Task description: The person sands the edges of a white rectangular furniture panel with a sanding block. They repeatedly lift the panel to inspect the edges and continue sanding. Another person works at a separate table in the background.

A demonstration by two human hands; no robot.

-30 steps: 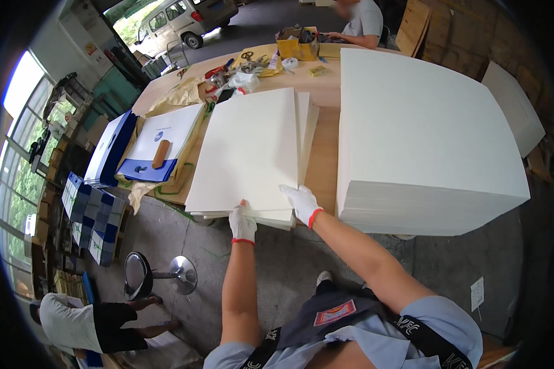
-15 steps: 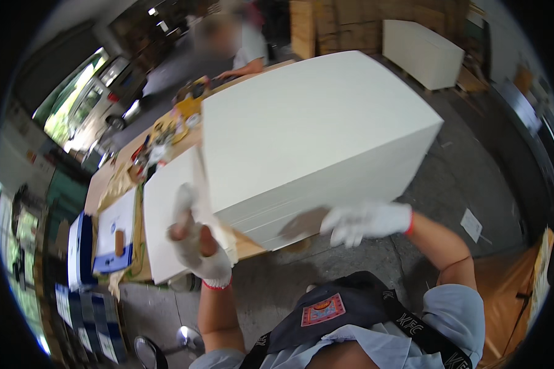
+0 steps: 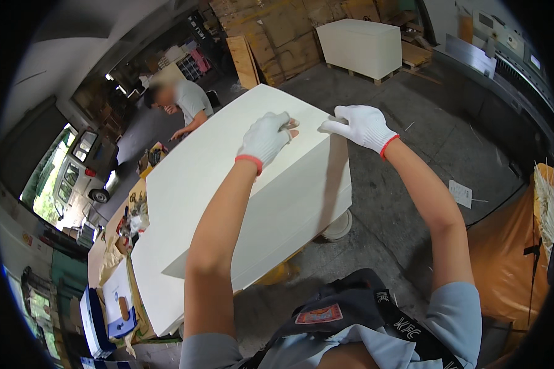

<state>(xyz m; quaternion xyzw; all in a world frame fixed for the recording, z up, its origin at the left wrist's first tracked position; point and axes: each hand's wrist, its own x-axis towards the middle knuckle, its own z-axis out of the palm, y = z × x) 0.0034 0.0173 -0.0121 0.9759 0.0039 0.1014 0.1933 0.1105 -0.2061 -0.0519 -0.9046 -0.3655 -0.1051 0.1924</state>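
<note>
A tall stack of large white sheets (image 3: 209,166) stands in front of me, its smooth top tilted across the view. My left hand (image 3: 266,140), in a white knit glove with a red cuff and bare fingertips, is over the stack's top near the right end. Its fingers are loosely bent and apart, with nothing visible between them. My right hand (image 3: 364,128), in a similar glove, is at the stack's far right corner. Its thumb points toward the corner and stands apart from the fingers. Whether the thumb touches the sheets I cannot tell.
A lower white board (image 3: 157,280) lies at the near left, beside a blue-and-white box (image 3: 118,301). Tools clutter the bench (image 3: 132,215). A person (image 3: 194,101) sits beyond the stack. Another white stack (image 3: 360,49) is at the back; a round tub (image 3: 338,226) stands on the floor.
Both hands have moved forward from the near side to the stack's right end. The view has shifted, and the stack now appears farther left and turned. The person beyond has raised a hand.
</note>
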